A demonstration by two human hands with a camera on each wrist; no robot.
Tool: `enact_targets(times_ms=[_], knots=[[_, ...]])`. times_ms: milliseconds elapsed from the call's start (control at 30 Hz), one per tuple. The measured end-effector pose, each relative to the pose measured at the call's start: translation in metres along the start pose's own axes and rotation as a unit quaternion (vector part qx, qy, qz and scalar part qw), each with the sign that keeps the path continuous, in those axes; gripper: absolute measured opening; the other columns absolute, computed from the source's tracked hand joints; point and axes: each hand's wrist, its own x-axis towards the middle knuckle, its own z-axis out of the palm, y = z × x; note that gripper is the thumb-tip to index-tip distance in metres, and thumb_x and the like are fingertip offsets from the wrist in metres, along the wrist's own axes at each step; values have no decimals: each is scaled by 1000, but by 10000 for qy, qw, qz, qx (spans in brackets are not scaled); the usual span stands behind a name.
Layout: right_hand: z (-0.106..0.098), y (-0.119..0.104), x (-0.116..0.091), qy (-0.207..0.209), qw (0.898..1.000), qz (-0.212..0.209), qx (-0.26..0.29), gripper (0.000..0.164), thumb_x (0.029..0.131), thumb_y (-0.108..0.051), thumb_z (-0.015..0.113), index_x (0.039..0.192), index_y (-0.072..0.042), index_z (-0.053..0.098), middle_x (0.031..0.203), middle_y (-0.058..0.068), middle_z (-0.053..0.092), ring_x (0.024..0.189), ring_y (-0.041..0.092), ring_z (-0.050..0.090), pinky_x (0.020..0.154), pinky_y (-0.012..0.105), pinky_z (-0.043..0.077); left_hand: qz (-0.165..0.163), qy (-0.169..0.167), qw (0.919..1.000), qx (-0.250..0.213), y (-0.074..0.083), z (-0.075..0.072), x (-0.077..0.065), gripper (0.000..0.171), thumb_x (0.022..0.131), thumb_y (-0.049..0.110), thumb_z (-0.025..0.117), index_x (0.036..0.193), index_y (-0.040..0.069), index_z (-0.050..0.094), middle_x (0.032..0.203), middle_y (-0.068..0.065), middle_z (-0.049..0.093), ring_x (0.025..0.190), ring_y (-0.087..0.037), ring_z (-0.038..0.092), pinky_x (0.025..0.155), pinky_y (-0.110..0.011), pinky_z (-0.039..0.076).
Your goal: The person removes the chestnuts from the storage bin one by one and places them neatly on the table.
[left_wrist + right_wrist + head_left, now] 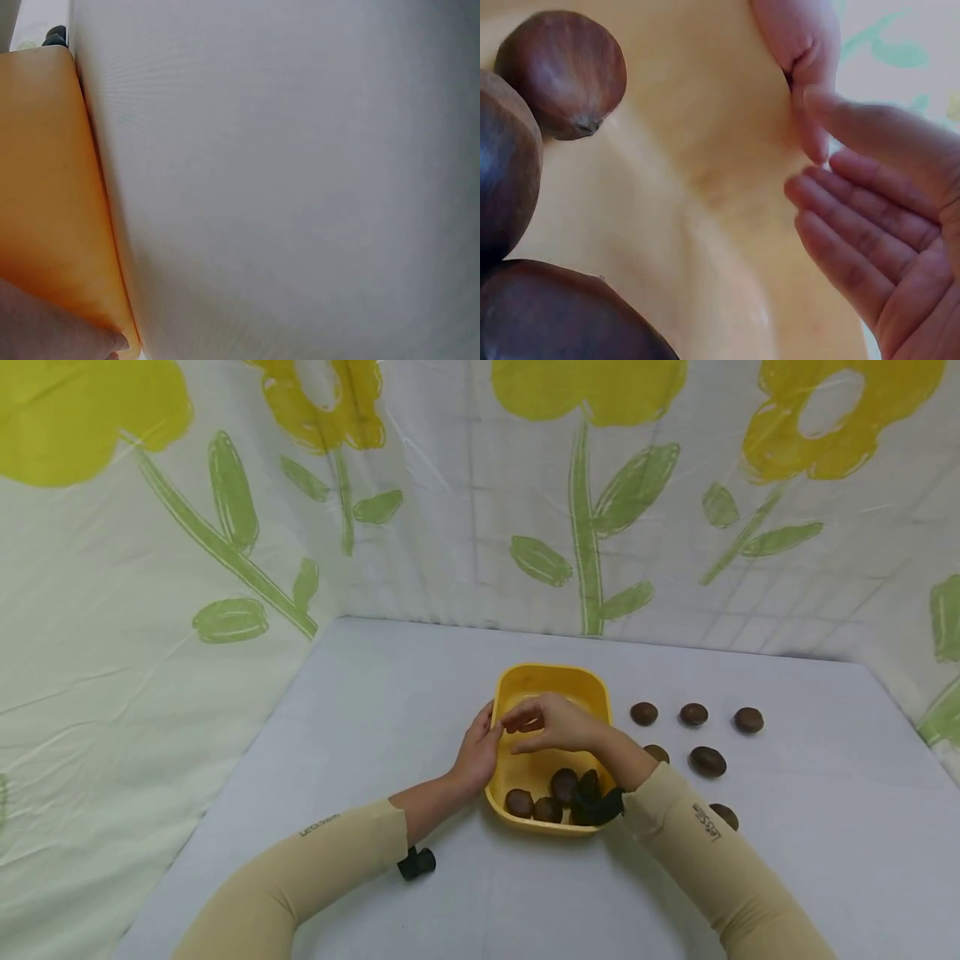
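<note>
A yellow plastic container (pixel 555 670) stands in the middle of the table with several chestnuts (pixel 519 802) at its near end. My left hand (pixel 477 752) grips its left wall, the thumb at the rim and the fingers along the outside; in the left wrist view the fingers (pixel 52 326) lie against the orange-looking wall. Over the container hovers my right hand (pixel 557 723), fingers loosely bent and thumb apart, with nothing between them. The right wrist view shows its palm (pixel 922 300) close to the left thumb, and large chestnuts (pixel 561 75) on the container floor.
Several more chestnuts (pixel 707 762) lie on the white table (pixel 375 693) right of the container, some partly behind the right forearm. Black wrist devices (pixel 417 863) show at both wrists. A white cloth (pixel 450 527) with yellow flowers hangs behind the table.
</note>
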Motion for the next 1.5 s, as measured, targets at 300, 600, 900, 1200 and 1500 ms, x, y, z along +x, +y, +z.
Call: enact_targets(times_ms=[300,600,900,1200,1500], knots=[[7,3,-1,-1329,9910,-63,109,40,77,-13,76,113,0,66,110,11,69,106,16,63,93,28,50,77,69,9999,4,-6,1,4,49,103,19,30,149,8,17,156,-7,20,143,-22,20,115,-43,22],[14,5,-3,-2162,9750,6,522,36,76,-11,76,110,-3,68,107,7,70,102,15,64,91,27,51,137,144,9998,-69,-9,2,5,48,102,16,30,148,7,20,154,-8,24,142,-22,23,115,-42,22],[19,10,-2,-3011,9500,189,805,31,78,-4,73,109,-4,69,100,8,72,86,9,65,80,25,55,89,172,9997,-129,-8,2,4,47,102,15,30,148,7,21,154,-9,25,142,-23,23,116,-42,21],[20,7,0,-3320,9405,181,697,31,77,-3,73,107,1,68,99,9,70,82,5,60,79,20,53,-41,169,9998,-116,-6,1,3,48,103,17,31,148,8,20,154,-8,24,142,-22,23,116,-42,20],[17,9,-1,-3140,9412,289,1212,27,77,-1,73,101,7,63,93,10,70,81,9,65,77,29,56,-110,-44,9999,-106,15,1,-9,50,102,15,30,148,1,15,155,-14,19,143,-27,18,116,-44,19]])
